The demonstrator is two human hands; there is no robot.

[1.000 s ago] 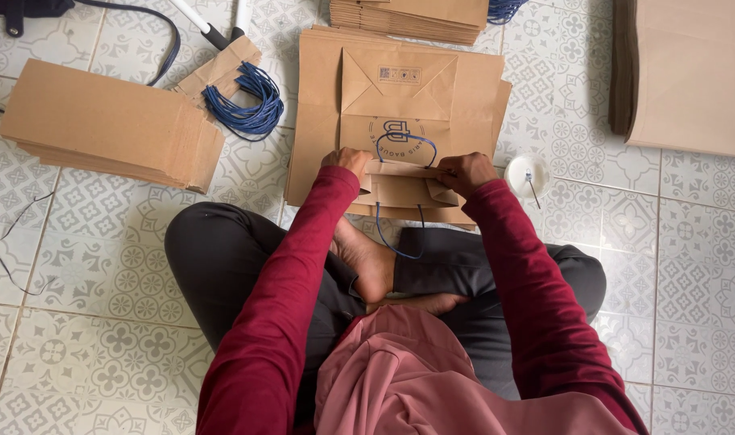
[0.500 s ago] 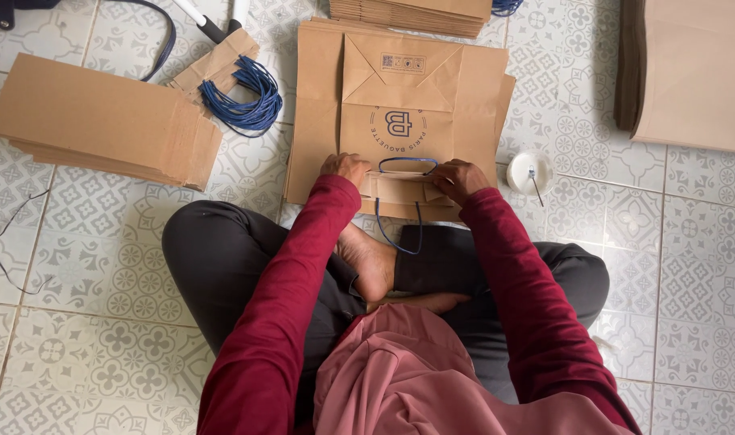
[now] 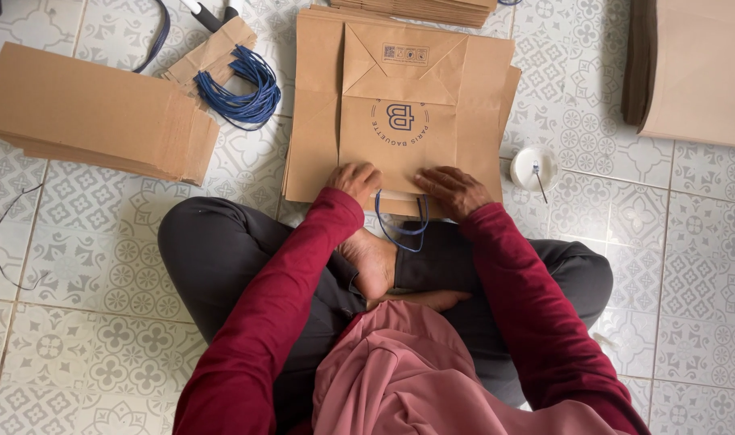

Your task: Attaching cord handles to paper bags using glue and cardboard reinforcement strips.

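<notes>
A flat brown paper bag [image 3: 400, 121] with a round dark-blue print lies on top of a pile of like bags on the tiled floor in front of me. My left hand [image 3: 355, 179] is curled over the bag's near edge and grips it. My right hand [image 3: 452, 189] lies flat on the same edge, fingers spread, pressing down. A blue cord handle [image 3: 401, 227] hangs in a loop from that edge between my hands, over my bare foot. I sit cross-legged in red sleeves.
A stack of folded brown bags [image 3: 94, 113] lies at the left, with a bundle of blue cords [image 3: 239, 89] beside it. A small white round pot [image 3: 535, 167] holding a thin stick sits right of the bag. Brown sheets [image 3: 697, 72] lie at far right.
The blue cord loop that lay on the bag's face is gone from there; the cord hangs off the near edge. Both hands have slid closer to me along that edge.
</notes>
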